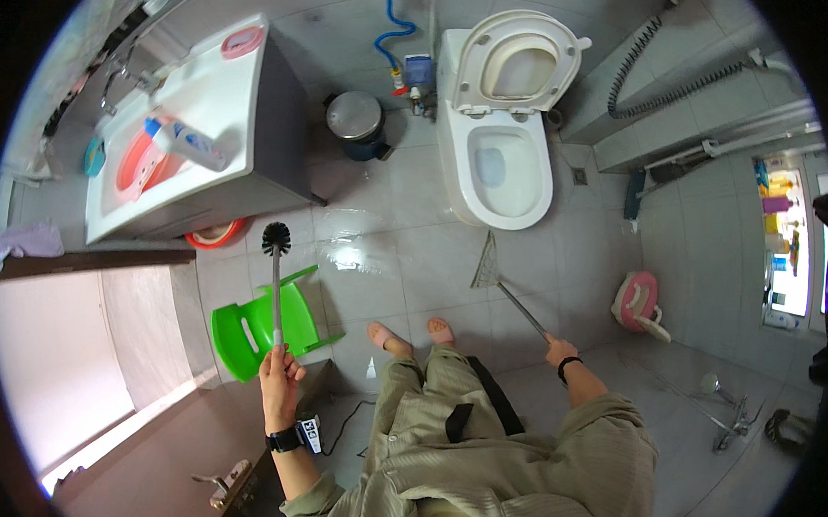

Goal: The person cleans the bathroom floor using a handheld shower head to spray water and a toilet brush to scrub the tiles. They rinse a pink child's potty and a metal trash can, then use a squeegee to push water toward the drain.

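My left hand (281,378) is closed round the grey handle of a toilet brush (277,289). The brush points away from me, its round black bristle head raised over the floor in front of a green plastic chair (230,335). On the right, my right hand (561,351) grips the grey pole of a long-handled tool with a flat, pale triangular head (487,264). That head is at the floor, just short of the white toilet (456,173). The toilet's lid and seat (568,67) are raised, and its bowl is uncovered.
A washbasin (241,103) at the left holds a pink bowl and a white bottle. Beside it stands a lidded bin (354,117). Wet patches shine on the tiles (354,254). A pink and white object (640,301) sits at the right; a door (146,459) is near left.
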{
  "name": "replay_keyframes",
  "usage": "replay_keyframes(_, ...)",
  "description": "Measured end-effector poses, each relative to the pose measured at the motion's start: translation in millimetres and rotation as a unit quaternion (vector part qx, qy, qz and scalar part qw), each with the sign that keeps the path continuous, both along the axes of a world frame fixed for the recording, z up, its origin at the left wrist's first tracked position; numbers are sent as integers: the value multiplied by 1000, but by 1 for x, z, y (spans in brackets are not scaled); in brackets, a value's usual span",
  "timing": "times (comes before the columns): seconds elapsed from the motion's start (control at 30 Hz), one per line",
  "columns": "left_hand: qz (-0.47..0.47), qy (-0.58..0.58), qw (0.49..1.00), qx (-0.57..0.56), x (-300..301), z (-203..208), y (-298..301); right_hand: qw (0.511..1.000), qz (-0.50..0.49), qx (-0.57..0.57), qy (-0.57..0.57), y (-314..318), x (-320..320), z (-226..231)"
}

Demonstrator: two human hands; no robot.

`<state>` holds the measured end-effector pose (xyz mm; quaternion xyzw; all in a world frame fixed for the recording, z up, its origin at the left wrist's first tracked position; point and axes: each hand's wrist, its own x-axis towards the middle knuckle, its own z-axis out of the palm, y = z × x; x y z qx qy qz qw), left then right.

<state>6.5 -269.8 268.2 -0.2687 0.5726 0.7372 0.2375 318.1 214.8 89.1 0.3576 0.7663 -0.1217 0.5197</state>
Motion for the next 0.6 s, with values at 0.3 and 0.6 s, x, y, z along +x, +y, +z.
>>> replay_keyframes(0.3,69,4,998,6,24,9,-37,990,-117,43,61,-15,-45,9)
replay_keyframes(0.6,37,14,999,9,20,-1,-72,958,28,-73,277,-131,-121,11)
